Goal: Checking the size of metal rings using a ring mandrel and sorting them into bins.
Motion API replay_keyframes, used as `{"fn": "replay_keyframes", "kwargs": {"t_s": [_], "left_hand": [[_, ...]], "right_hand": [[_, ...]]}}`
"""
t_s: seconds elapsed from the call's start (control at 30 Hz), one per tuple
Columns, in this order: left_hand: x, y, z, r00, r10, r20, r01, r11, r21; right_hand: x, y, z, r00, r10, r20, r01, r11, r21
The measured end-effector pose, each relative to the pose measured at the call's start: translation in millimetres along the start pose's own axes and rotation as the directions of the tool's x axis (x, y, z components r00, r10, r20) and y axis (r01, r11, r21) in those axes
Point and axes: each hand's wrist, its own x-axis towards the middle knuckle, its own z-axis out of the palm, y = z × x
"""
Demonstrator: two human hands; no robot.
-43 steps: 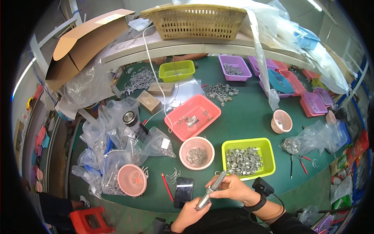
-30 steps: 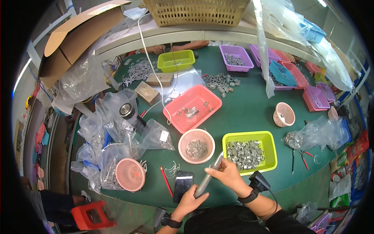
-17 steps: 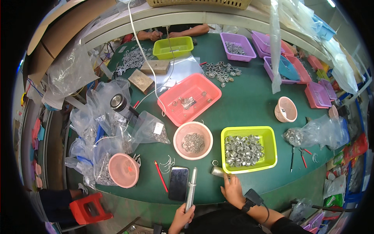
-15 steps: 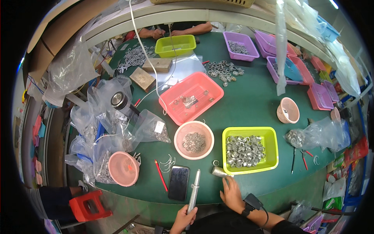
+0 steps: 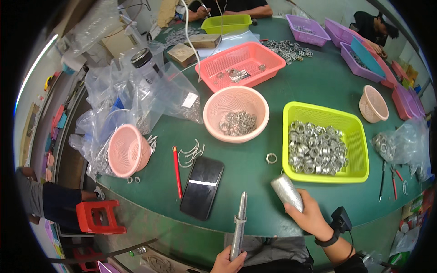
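Head view: a rod [image 5: 238, 226] is gripped by the left hand [image 5: 229, 263] (bottom centre), a cone [image 5: 287, 193] by the right hand [image 5: 311, 215].

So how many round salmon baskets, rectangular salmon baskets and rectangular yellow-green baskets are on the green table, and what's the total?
Round salmon baskets: 3
Rectangular salmon baskets: 1
Rectangular yellow-green baskets: 2
Total: 6

Green table [image 5: 314, 91]; at its twelve o'clock a coral basket [image 5: 240, 61], centre a peach bowl [image 5: 236, 113], three o'clock a lime-yellow basket [image 5: 323, 141] of silver rings [image 5: 316, 148]; red pencil [image 5: 176, 170], black phone [image 5: 202, 186].
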Motion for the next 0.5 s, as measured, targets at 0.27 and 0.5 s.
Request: {"fn": "replay_keyframes", "kwargs": {"t_s": [0.27,0.5], "left_hand": [[-31,-12,15,0.967,0.235,0.096,-0.229,0.971,-0.070],[-15,-25,12,0.986,0.150,0.075,-0.134,0.974,-0.182]], "right_hand": [[-64,-24,10,0.847,-0.485,0.216,0.531,0.784,-0.322],[-85,-38,6,0.610,-0.792,-0.011,0.780,0.604,-0.163]]}}
